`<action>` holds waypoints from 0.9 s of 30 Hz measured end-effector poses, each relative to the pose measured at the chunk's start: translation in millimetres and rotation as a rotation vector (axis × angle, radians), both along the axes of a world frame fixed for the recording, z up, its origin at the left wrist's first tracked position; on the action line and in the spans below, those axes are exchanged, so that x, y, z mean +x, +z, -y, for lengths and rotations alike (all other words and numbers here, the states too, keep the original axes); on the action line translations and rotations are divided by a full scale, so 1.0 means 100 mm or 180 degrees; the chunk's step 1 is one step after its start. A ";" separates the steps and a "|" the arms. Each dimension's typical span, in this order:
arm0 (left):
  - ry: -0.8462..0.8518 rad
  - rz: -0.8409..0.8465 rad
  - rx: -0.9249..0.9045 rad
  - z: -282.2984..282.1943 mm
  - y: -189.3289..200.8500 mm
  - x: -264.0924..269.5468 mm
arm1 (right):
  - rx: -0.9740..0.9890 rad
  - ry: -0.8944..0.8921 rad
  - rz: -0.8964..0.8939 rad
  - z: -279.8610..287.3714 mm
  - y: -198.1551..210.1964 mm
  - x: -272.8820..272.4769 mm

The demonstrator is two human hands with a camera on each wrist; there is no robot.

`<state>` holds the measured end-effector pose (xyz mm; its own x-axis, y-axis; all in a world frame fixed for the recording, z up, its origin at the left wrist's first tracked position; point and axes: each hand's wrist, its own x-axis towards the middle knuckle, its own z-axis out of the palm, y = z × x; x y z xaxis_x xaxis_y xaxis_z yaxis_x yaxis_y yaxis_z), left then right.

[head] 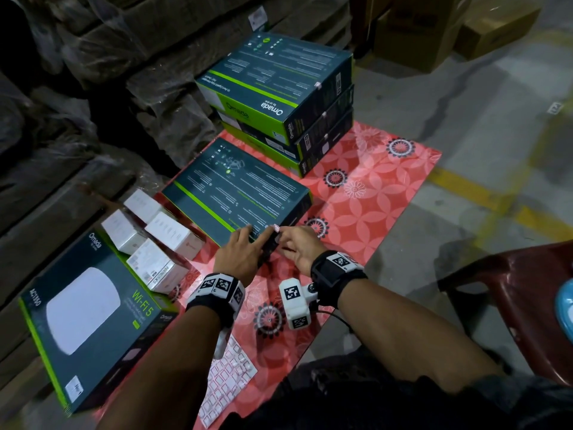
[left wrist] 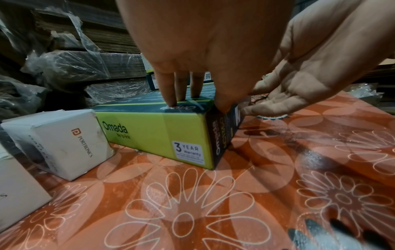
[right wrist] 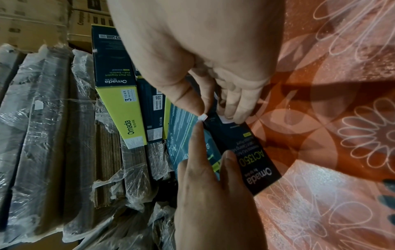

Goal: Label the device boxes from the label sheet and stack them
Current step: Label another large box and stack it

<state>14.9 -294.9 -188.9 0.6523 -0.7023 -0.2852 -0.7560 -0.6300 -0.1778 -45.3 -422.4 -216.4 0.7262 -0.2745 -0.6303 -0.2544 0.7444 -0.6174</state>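
A dark teal and green device box (head: pixel 238 193) lies flat on the red flowered mat (head: pixel 372 187), its near corner under both hands. The left hand (head: pixel 240 248) rests on the box top with straight fingers, fingertips (left wrist: pixel 171 103) pressing down near the edge. The right hand (head: pixel 299 243) pinches a small white label (right wrist: pixel 203 117) between thumb and forefinger at the box's top edge, the other fingers lying against the side panel. Behind it stands a stack of 3 similar boxes (head: pixel 279 97). The label sheet (head: pixel 226 380) lies on the mat near the person's knees. To the left sit 4 small white boxes (head: pixel 148 237) and a larger Wi-Fi 5 box (head: pixel 86 315).
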 end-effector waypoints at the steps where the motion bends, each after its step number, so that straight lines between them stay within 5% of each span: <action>1: 0.0007 -0.0002 0.0011 0.00 0.00 0.00 | -0.0019 0.0001 -0.0011 0.00 -0.01 0.01; 27: 0.0101 -0.0085 -0.0045 0.03 -0.01 0.06 | -0.0634 -0.0086 -0.0325 -0.05 -0.10 0.15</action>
